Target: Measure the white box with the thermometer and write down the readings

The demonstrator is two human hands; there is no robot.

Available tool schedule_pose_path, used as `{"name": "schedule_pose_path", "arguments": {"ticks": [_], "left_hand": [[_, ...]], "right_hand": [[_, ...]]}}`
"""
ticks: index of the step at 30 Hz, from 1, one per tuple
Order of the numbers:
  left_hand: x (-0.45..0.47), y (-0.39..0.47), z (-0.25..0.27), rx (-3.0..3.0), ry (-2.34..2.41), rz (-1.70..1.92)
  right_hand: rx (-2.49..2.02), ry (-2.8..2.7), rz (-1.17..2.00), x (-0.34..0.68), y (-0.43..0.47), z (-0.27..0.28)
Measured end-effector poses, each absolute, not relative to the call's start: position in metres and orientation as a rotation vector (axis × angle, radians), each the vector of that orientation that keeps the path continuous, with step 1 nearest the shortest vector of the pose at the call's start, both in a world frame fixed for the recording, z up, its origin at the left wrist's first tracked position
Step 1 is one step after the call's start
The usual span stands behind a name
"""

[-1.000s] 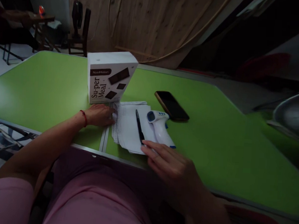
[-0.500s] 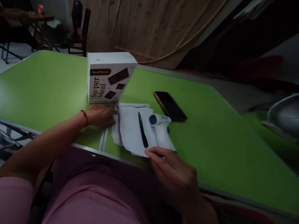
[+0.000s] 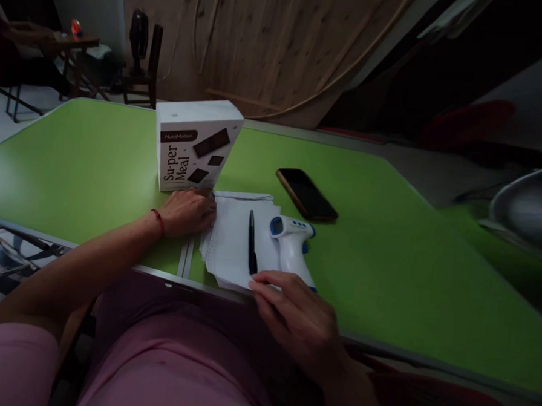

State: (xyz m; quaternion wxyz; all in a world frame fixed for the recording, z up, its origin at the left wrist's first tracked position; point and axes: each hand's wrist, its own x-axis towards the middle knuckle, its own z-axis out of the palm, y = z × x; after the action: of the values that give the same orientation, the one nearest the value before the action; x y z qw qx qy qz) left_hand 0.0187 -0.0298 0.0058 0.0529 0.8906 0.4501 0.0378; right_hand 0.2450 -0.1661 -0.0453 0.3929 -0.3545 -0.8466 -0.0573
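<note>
A stack of white paper sheets (image 3: 233, 225) with a ragged, perforated left edge lies at the table's near side. My left hand (image 3: 191, 211), with a red string bracelet at its wrist, rests at the upper left edge of the sheets, its fingers curled against them. Across the paper lies a black pen (image 3: 251, 241), pointing away from me. Thumb and forefinger of my right hand (image 3: 299, 316) are pinched at the pen's near end, by the paper's front edge. A white and blue infrared thermometer (image 3: 291, 246) lies on the right part of the paper, just beyond that hand.
A white NutriMotion box (image 3: 194, 147) stands behind my left hand on the green folding table (image 3: 385, 269). The smartphone (image 3: 306, 194) lies beyond the thermometer. A metal bowl-like object (image 3: 529, 204) is at the right. Far left, a person (image 3: 20, 50) sits by a small table.
My left hand has shifted right onto the sheets' edge, and their left side lies flatter. My right hand has moved left, and the pen's near end has swung left with it.
</note>
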Motion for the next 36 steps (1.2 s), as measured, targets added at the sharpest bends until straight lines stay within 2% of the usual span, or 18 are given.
{"name": "schedule_pose_path", "arguments": {"ticks": [13,25,31,36], "left_hand": [[0.015,-0.024,0.002,2.762,1.249,0.061],[0.021,-0.026,0.001,2.687,1.339,0.068],[0.021,-0.025,-0.001,2.665,1.356,0.071],[0.019,-0.025,-0.001,2.639,1.334,0.082]], "right_hand": [[-0.972,-2.291,-0.351,0.259,-0.173,-0.037],[-1.007,-2.308,-0.360,0.273,-0.184,-0.038],[-1.030,-2.299,-0.538,0.277,-0.184,-0.036],[-1.040,-2.270,-0.433,0.273,-0.188,-0.040]]}}
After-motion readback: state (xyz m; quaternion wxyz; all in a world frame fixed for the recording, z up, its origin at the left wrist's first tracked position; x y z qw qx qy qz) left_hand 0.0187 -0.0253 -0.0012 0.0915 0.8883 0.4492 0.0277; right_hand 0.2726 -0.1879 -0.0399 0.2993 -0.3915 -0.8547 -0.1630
